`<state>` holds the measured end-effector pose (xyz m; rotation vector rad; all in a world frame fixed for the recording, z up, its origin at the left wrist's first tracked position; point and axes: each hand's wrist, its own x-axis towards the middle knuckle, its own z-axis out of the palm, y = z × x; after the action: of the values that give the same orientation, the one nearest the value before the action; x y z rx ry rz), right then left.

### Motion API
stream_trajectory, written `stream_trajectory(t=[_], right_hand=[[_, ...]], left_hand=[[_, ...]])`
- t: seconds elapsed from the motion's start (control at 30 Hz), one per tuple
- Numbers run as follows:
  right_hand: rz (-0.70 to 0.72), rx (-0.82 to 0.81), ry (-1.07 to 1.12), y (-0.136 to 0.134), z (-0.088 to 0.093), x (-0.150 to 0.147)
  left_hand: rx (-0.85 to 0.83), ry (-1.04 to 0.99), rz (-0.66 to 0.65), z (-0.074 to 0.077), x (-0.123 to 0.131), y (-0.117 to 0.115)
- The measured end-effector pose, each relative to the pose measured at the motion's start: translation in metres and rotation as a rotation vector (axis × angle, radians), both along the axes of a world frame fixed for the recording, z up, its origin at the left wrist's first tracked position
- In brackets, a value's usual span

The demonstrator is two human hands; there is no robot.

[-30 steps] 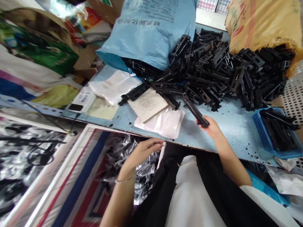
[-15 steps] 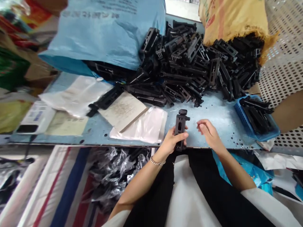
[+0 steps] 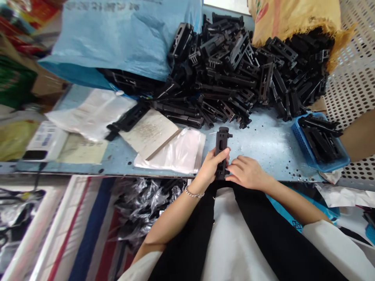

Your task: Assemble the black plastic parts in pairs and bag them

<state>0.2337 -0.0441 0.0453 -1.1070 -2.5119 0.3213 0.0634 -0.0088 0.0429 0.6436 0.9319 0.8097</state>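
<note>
My left hand (image 3: 211,166) is closed round a black slotted part (image 3: 222,142), held upright over the table's front edge, thumb across its front. A small knob sticks out at the part's upper right. My right hand (image 3: 247,171) is at the part's lower right side, fingers bent and fingertips at its lower end; whether they grip it or anything small is too fine to tell. Beyond both hands lies a large heap of similar black parts (image 3: 231,78).
A blue bag (image 3: 117,39) and a yellow sack (image 3: 295,19) stand behind. At the right is a blue basket (image 3: 304,150) of black parts. Left of my hands lie a pale board (image 3: 150,134), clear plastic bags (image 3: 187,150) and another black part (image 3: 129,121).
My right hand has moved left and slightly down, from apart over the table to the lower end of the black part. My left hand still holds that part. The view has shifted slightly.
</note>
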Motion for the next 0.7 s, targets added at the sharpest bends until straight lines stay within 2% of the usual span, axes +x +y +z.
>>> stream_trajectory(t=[0.07, 0.1, 0.17, 0.23, 0.3, 0.37, 0.4, 0.47, 0.53, 0.6, 0.7], right_hand=[[-0.022, 0.023, -0.051, -0.010, -0.003, -0.008], [-0.051, -0.034, -0.048, -0.011, -0.004, -0.010], [-0.080, -0.250, -0.019, -0.005, -0.004, -0.009], [-0.140, -0.419, 0.030, 0.015, -0.003, -0.001], [-0.316, -0.344, 0.075, 0.048, -0.002, 0.009], [-0.542, -0.107, 0.064, 0.088, -0.006, 0.016], [-0.607, -0.006, 0.019, 0.108, -0.009, 0.018], [-0.619, 0.081, -0.110, 0.142, -0.015, 0.018], [-0.570, 0.081, -0.207, 0.163, -0.020, 0.016], [-0.550, 0.073, -0.223, 0.170, -0.023, 0.015], [-0.549, 0.085, -0.213, 0.164, -0.024, 0.012]], left_hand=[[-0.009, -0.011, 0.039, -0.004, 0.002, 0.000], [-0.008, 0.001, 0.063, -0.008, 0.003, 0.000], [0.026, 0.083, 0.122, -0.023, 0.006, -0.003], [0.096, 0.201, 0.161, -0.043, 0.008, -0.006], [0.213, 0.337, 0.159, -0.065, 0.010, -0.008], [0.387, 0.500, 0.123, -0.084, 0.012, -0.008], [0.489, 0.589, 0.106, -0.092, 0.013, -0.007], [0.676, 0.747, 0.090, -0.103, 0.011, -0.003], [0.796, 0.846, 0.086, -0.108, 0.006, 0.004], [0.854, 0.897, 0.100, -0.108, -0.001, 0.011], [0.901, 0.928, 0.132, -0.106, -0.007, 0.018]])
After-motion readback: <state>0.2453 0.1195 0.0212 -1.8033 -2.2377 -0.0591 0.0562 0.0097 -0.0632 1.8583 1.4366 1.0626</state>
